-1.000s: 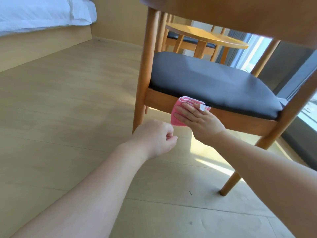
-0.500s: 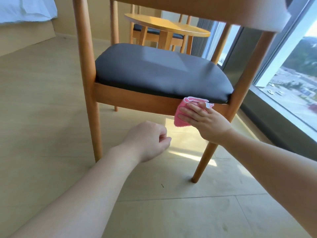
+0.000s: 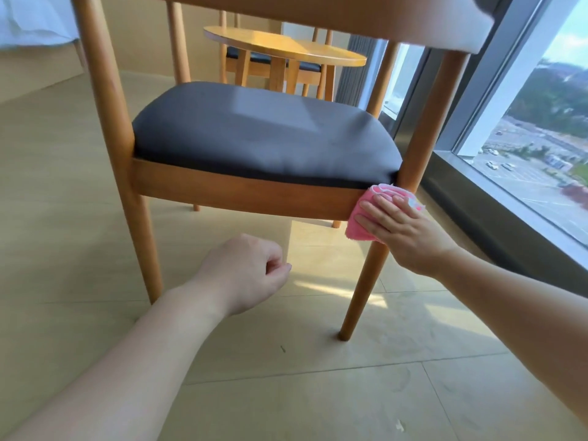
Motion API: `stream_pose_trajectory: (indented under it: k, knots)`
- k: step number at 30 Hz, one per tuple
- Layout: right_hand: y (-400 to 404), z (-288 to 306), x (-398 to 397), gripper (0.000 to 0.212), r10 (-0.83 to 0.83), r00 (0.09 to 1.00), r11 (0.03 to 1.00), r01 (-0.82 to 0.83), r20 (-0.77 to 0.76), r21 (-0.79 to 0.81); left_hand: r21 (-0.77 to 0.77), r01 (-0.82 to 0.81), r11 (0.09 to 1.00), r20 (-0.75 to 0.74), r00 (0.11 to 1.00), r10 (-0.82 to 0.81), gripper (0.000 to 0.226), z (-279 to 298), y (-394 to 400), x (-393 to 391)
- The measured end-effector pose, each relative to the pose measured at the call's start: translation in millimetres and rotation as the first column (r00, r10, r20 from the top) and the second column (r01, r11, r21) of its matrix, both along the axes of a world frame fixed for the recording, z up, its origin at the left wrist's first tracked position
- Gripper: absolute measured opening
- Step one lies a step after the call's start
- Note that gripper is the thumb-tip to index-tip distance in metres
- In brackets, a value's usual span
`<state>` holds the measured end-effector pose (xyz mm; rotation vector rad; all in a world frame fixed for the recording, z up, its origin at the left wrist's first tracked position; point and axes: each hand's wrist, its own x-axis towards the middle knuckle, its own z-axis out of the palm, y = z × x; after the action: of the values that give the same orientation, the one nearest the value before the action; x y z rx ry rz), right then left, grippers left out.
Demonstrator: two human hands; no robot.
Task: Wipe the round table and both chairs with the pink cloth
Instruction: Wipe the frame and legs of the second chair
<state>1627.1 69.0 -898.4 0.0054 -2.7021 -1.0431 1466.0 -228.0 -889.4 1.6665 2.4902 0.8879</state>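
Pale plank floor (image 3: 79, 237), right hand (image 3: 404, 233) pressing fuzzy pink cloth (image 3: 359, 222) on wooden chair (image 3: 241, 194)

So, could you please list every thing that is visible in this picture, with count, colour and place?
wooden chair with dark grey seat cushion: one, light brown frame, close in front, centre
pink cloth: one, pink, against the near chair's seat rail where it meets the right leg
round wooden table: one, light brown, behind the near chair
second wooden chair: one, partly hidden behind the table
bed with white bedding: one, top left
large window: one, right side
pale wooden floor: beige, below everything
left hand: one, loosely curled, holds nothing, below the seat
right hand: one, fingers straight, presses the cloth
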Motion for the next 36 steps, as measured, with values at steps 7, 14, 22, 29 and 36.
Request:
stream_pose_trajectory:
  k: [7, 14, 22, 29, 36]
  knots:
    - [-31, -4, -41, 0.062, 0.086, 0.994, 0.996, -0.084, -0.065, 0.031, 0.013, -0.082, 0.997, 0.01, 0.997, 0.081, 0.04, 3, -36, -24]
    - [-82, -9, -102, 0.059, 0.124, 0.991, 0.992, -0.123, -0.05, 0.023, 0.027, -0.138, 0.99, -0.02, 0.99, 0.139, 0.04, 8, -84, -57]
    - [-164, -8, -186, 0.058, 0.157, 0.987, 0.978, -0.149, -0.043, 0.148, 0.026, -0.236, 0.971, 0.005, 0.972, 0.236, 0.041, 10, -147, -96]
    - [-235, -8, -259, 0.065, 0.019, 1.0, 0.994, -0.019, -0.001, 0.108, 0.023, -0.305, 0.952, -0.016, 0.952, 0.305, 0.041, 12, -181, -114]
    - [-243, -8, -267, 0.063, 0.011, 1.0, 0.992, -0.01, -0.005, 0.123, 0.017, -0.298, 0.955, -0.046, 0.953, 0.298, 0.04, 11, -189, -118]
